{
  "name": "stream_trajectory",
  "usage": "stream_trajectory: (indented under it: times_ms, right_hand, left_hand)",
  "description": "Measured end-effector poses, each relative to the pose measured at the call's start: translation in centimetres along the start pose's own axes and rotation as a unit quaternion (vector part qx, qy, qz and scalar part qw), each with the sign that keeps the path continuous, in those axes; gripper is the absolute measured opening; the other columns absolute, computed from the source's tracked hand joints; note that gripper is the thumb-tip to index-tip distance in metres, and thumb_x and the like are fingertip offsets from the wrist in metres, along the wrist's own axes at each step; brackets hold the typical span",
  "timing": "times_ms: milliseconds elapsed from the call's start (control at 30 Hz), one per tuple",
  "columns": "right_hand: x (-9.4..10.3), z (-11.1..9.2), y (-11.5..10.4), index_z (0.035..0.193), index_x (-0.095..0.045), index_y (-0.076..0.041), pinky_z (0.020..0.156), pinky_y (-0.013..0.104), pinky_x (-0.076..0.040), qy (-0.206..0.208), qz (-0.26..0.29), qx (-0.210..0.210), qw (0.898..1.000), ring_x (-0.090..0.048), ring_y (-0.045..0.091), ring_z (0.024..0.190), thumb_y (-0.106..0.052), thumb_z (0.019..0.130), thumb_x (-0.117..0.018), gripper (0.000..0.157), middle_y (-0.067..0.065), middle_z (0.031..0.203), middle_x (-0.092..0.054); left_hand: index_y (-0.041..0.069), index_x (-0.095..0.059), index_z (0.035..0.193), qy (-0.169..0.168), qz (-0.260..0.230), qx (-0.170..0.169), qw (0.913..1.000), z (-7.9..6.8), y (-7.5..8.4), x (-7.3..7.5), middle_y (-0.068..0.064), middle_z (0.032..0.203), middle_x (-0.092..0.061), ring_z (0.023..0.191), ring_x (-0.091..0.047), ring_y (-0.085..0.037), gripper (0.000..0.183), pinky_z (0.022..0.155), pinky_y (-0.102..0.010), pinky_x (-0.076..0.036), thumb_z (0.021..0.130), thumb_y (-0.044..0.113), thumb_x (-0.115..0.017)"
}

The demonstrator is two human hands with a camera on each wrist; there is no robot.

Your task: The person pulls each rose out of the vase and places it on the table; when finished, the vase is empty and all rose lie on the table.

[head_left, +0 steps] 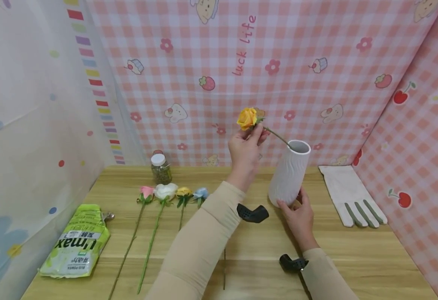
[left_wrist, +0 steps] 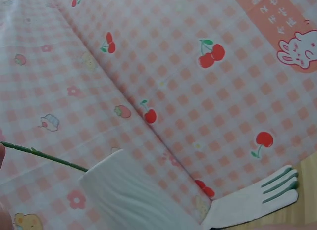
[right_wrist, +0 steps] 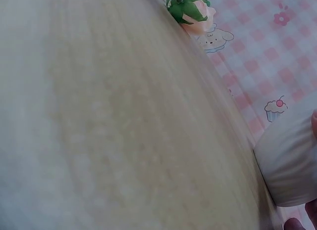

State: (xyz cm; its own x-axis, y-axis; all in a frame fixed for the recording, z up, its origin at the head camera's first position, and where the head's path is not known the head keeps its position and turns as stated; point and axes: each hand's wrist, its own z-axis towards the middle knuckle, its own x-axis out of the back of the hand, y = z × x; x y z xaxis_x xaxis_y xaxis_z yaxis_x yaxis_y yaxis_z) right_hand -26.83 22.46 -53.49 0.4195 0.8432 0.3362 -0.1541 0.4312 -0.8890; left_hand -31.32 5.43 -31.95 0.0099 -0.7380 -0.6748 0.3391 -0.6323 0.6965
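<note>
My left hand (head_left: pixel 246 153) pinches a yellow rose (head_left: pixel 247 118) by its stem just under the bloom. The green stem (left_wrist: pixel 54 162) slants down to the right, its lower end in the mouth of a white ribbed vase (head_left: pixel 290 175). That vase leans to the right, and my right hand (head_left: pixel 299 218) grips it low down near its base. In the right wrist view the vase's lower part (right_wrist: pixel 290 161) appears at the right edge with a few fingertips against it.
Pink (head_left: pixel 146 192), white (head_left: pixel 165 191), yellow (head_left: pixel 184 192) and blue (head_left: pixel 200 193) flowers lie left of my forearm. Behind them stands a white-lidded jar (head_left: pixel 161 170). A green bag (head_left: pixel 77 241) lies far left, white gloves (head_left: pixel 352 196) at right. Black wrist pieces (head_left: pixel 252 213) project from both sleeves.
</note>
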Motion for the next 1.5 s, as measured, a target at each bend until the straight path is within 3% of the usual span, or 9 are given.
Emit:
stream_trajectory:
  times_ms: [267,400,600,833,900,1200,1500]
  right_hand:
    - [0.1,-0.1,-0.2,0.148,-0.033,-0.008,0.093,0.044,-0.046,-0.001,0.016,-0.003,1.0,-0.052,0.027,0.12,-0.029,0.081,-0.079,0.084,0.015,0.135,-0.049]
    - [0.2,0.2,-0.1,0.148,-0.03,-0.004,0.097,0.049,-0.043,0.0,0.024,-0.007,1.0,-0.048,0.029,0.123,-0.028,0.082,-0.078,0.085,0.017,0.137,-0.047]
    - [-0.2,0.5,0.0,0.152,-0.023,-0.009,0.099,0.049,-0.041,-0.026,0.02,-0.021,0.999,-0.045,0.029,0.126,-0.032,0.08,-0.08,0.094,0.016,0.14,-0.044]
    - [-0.8,1.6,-0.7,0.149,-0.029,-0.014,0.098,0.048,-0.042,-0.018,-0.009,0.007,1.0,-0.047,0.028,0.123,-0.037,0.073,-0.084,0.096,0.013,0.139,-0.046]
    - [-0.8,1.7,-0.9,0.147,-0.03,-0.013,0.099,0.049,-0.04,-0.018,-0.018,0.002,1.0,-0.047,0.029,0.124,-0.039,0.072,-0.084,0.096,0.014,0.138,-0.047]
    - [-0.8,1.6,-1.2,0.147,-0.028,-0.011,0.1,0.051,-0.04,-0.008,-0.044,-0.023,0.999,-0.047,0.032,0.124,-0.044,0.072,-0.083,0.099,0.018,0.138,-0.047]
    - [-0.8,1.6,-0.8,0.147,-0.029,-0.011,0.098,0.05,-0.041,-0.004,-0.048,-0.018,0.999,-0.047,0.033,0.123,-0.044,0.072,-0.083,0.099,0.018,0.138,-0.048]
  left_hand:
    - [-0.004,-0.065,0.107,-0.007,-0.028,-0.026,0.9992,0.8,1.8,2.1,-0.015,0.096,-0.068,0.075,-0.065,-0.014,0.019,0.07,-0.021,-0.055,0.09,0.004,-0.065]
    - [-0.005,-0.064,0.11,-0.026,-0.037,-0.016,0.9988,0.7,1.9,1.8,-0.015,0.095,-0.069,0.075,-0.066,-0.015,0.021,0.069,-0.021,-0.055,0.091,0.005,-0.064]
    - [-0.008,-0.064,0.111,-0.037,-0.007,-0.014,0.9992,0.4,1.3,1.6,-0.032,0.106,-0.063,0.074,-0.068,-0.015,0.025,0.07,-0.023,-0.056,0.091,0.007,-0.064]
    - [-0.01,-0.062,0.113,-0.041,-0.022,-0.008,0.9989,0.4,1.2,1.4,-0.019,0.097,-0.068,0.076,-0.069,-0.017,0.027,0.071,-0.024,-0.056,0.092,0.007,-0.063]
    - [-0.012,-0.06,0.115,-0.038,-0.027,-0.002,0.9989,0.4,1.3,1.4,-0.022,0.099,-0.067,0.075,-0.068,-0.016,0.029,0.071,-0.024,-0.056,0.093,0.007,-0.062]
    - [-0.004,-0.063,0.112,0.005,-0.037,-0.002,0.9993,1.3,2.7,2.7,-0.017,0.098,-0.067,0.075,-0.067,-0.016,0.024,0.071,-0.022,-0.055,0.093,0.011,-0.063]
    - [-0.011,-0.059,0.115,0.102,-0.03,0.008,0.9943,3.1,5.1,8.0,-0.014,0.091,-0.067,0.071,-0.067,-0.015,0.034,0.066,-0.021,-0.054,0.093,0.015,-0.063]
